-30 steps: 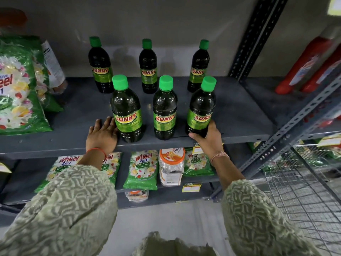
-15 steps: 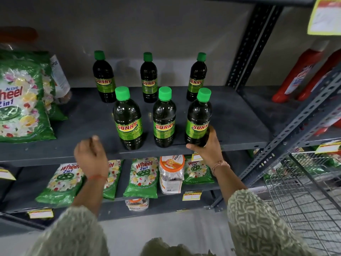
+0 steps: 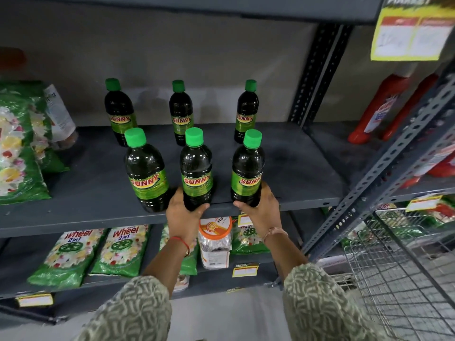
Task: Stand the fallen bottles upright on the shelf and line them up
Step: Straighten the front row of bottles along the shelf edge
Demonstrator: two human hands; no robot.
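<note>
Several dark bottles with green caps and "SUNNY" labels stand upright in two rows on the grey shelf (image 3: 73, 193). The back row holds three: left (image 3: 119, 112), middle (image 3: 181, 112), right (image 3: 246, 112). In the front row stand the left bottle (image 3: 145, 171), the middle bottle (image 3: 196, 166) and the right bottle (image 3: 247, 166). My left hand (image 3: 183, 217) wraps the base of the front middle bottle. My right hand (image 3: 261, 212) grips the base of the front right bottle at the shelf's front edge.
Green detergent packs (image 3: 17, 148) lean at the shelf's left end. The shelf below holds more "Wheel" packs (image 3: 71, 257) and a jar with an orange lid (image 3: 215, 242). Red bottles (image 3: 384, 107) stand on the right-hand unit behind a slotted upright (image 3: 320, 75). A wire basket (image 3: 398, 267) is at lower right.
My left hand has moved from the shelf's front edge at the left across to the front middle bottle and closed on its base. My right hand stays on the front right bottle.
</note>
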